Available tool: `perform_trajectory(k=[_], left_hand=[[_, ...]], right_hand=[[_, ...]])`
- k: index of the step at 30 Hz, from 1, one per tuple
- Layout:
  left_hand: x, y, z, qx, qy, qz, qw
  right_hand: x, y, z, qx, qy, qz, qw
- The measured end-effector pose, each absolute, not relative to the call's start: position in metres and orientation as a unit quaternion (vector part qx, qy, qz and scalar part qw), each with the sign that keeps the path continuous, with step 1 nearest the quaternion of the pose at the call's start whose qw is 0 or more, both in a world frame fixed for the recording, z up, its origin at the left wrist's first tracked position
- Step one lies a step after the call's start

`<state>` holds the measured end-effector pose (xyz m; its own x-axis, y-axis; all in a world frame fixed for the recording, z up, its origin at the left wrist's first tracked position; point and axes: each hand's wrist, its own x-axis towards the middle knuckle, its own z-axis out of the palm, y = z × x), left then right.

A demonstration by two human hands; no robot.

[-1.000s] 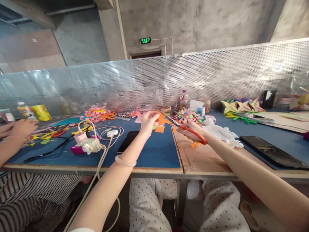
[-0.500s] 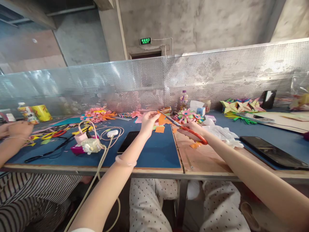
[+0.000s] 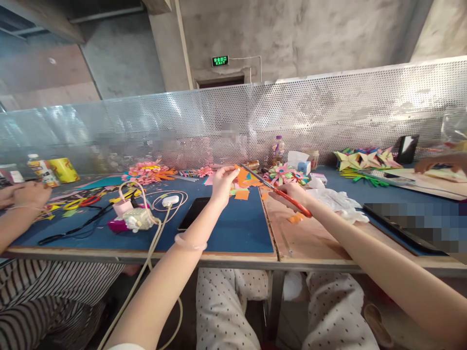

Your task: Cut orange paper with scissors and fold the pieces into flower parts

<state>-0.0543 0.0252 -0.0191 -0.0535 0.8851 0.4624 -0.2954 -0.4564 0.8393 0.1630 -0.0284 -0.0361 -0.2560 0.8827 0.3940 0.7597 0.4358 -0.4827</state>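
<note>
Between the fingertips of my left hand [image 3: 222,187] is a small piece of orange paper [image 3: 240,174]. My right hand [image 3: 291,193] grips scissors [image 3: 258,178] by their orange-red handles, the blades pointing up and left to the paper's edge. Whether the blades are parted is too small to tell. Below the held piece, cut orange paper squares [image 3: 241,195] lie on the blue table mat [image 3: 242,228]. A folded orange scrap [image 3: 296,218] rests on bare wood under my right hand. Behind the scissors sits a pink and green paper flower [image 3: 283,174].
A phone [image 3: 195,213] and a charger with cables [image 3: 136,219] lie left. White plastic [image 3: 333,201] and a partly pixelated dark phone [image 3: 397,228] are right. A bottle [image 3: 278,149] stands before the perforated metal screen [image 3: 306,112]. Other people's hands show at left [image 3: 31,197] and right [image 3: 440,163].
The scissors' tips have shifted slightly up at the orange paper, and the paper's angle has changed a little. Another person's hand has come into view at the far right.
</note>
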Motion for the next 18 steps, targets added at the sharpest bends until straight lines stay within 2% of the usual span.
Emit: perform_trajectory(k=[5, 7, 14, 18], left_hand=[[-0.06, 0.034, -0.021, 0.494, 0.265, 0.71, 0.426], [-0.062, 0.037, -0.021, 0.486, 0.265, 0.717, 0.423], [-0.062, 0.039, -0.023, 0.48, 0.288, 0.709, 0.428], [-0.062, 0.039, -0.023, 0.485, 0.292, 0.709, 0.422]], right_hand=[[0.166, -0.018, -0.045, -0.529, -0.73, 0.004, 0.433], [0.166, -0.015, -0.048, -0.538, -0.683, 0.021, 0.494], [0.159, -0.002, -0.043, -0.497, -0.442, 0.369, 0.649], [0.162, 0.006, -0.044, -0.413, -0.396, 0.472, 0.67]])
